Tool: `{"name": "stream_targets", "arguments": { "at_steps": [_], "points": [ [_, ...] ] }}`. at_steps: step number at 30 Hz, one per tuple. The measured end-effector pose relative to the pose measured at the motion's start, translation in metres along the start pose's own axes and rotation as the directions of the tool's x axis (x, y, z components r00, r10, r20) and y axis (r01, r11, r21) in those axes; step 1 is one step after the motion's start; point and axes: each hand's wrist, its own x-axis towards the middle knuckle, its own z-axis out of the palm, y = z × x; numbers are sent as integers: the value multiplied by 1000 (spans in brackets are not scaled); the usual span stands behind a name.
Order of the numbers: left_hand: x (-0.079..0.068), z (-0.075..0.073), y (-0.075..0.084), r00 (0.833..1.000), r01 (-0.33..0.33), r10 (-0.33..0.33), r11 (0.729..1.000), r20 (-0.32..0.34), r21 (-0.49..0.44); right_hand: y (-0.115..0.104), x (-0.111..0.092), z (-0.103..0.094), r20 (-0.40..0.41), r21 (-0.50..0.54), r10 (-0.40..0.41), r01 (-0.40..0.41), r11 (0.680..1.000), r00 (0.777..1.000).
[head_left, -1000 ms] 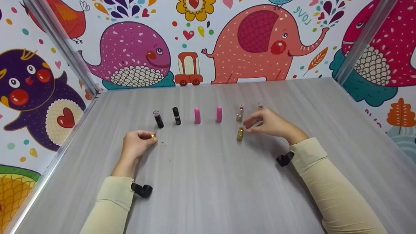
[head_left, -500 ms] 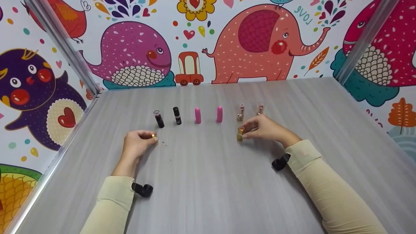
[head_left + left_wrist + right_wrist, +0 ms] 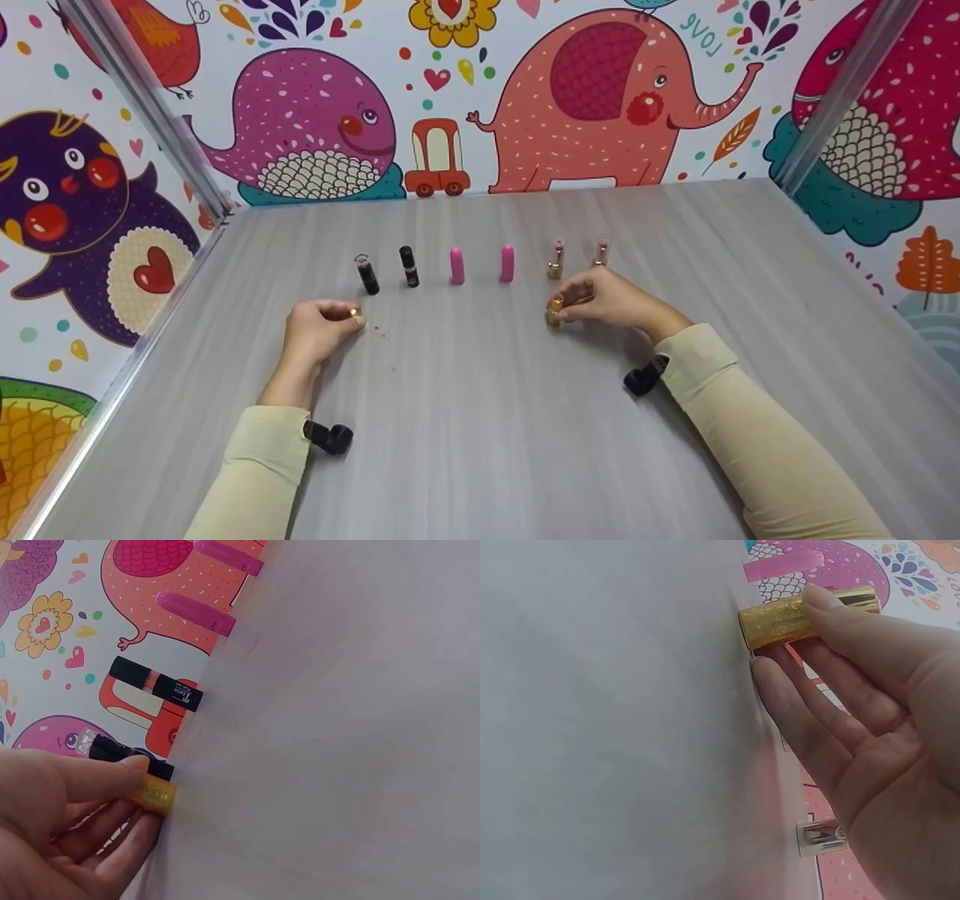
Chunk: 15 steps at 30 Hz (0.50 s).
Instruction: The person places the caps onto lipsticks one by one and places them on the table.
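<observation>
My left hand (image 3: 318, 330) pinches a small gold lipstick (image 3: 155, 796) at the table surface, mostly hidden by the thumb and fingers. Just behind it stands a black lipstick with a clear top (image 3: 367, 276). On the other side my right hand (image 3: 606, 301) holds a second gold lipstick (image 3: 775, 622) between thumb and fingers, its base close to the table. Behind that hand stand two champagne-coloured lipsticks, one in plain sight (image 3: 555, 264), the other champagne lipstick (image 3: 601, 250) partly covered by the hand.
Along the back row also stand another black lipstick (image 3: 409, 268), a pink lipstick tube (image 3: 457, 267) and a second pink tube (image 3: 508, 264). Small dark specks lie on the grey table (image 3: 480, 420) by the left hand. Cartoon-printed walls (image 3: 442, 82) border the back and sides.
My right hand has moved slightly left and toward me from the champagne lipsticks and taken hold of the gold lipstick standing there. The left hand has stayed in place with its lipstick.
</observation>
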Motion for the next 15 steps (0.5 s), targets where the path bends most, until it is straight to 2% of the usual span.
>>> {"name": "stream_targets", "arguments": {
  "at_steps": [5, 8, 15],
  "points": [
    [1, 0, 0, 1000, 1, -1, 1000, 5, 1, -1, 0, 0, 8, -17, -15, 15, 1000, 1000],
    [1, -1, 0, 1000, 7, -7, 1000, 10, -2, -11, -3, 0, 16, -19, -21, 22, 1000, 1000],
    [1, -1, 1, 1000, 4, -4, 1000, 11, 8, -2, -1, -2, 7, -34, -8, 8, 999, 1000]
  ]
}}
